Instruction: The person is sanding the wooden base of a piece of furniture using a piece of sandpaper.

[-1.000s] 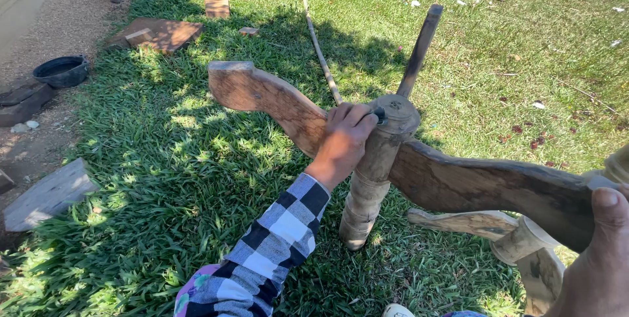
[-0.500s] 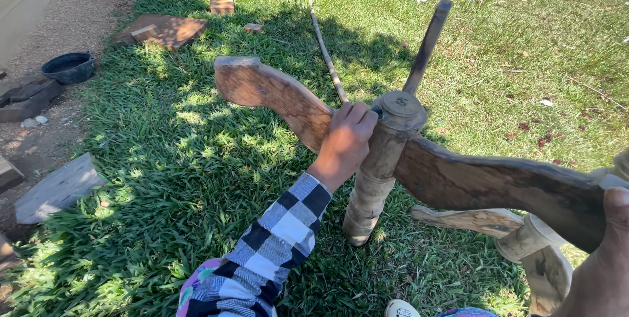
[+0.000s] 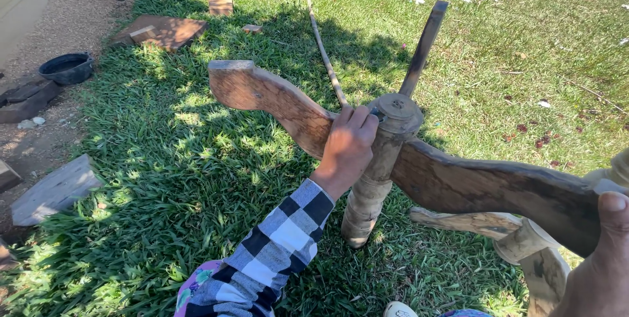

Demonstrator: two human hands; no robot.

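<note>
No packages, labels, signs or screens show here — only bare wood, grass and gravel (nothing printed).

Hard sunlight floods the grass [image 3: 524,42], bright to the point of glare on the gravel path [image 3: 52,22] at the upper left. A broad dark shadow covers the lawn's middle. Focus is crisp throughout; only the right hand [image 3: 599,271] at the corner looks soft, with slight stretching toward the edges.
</note>
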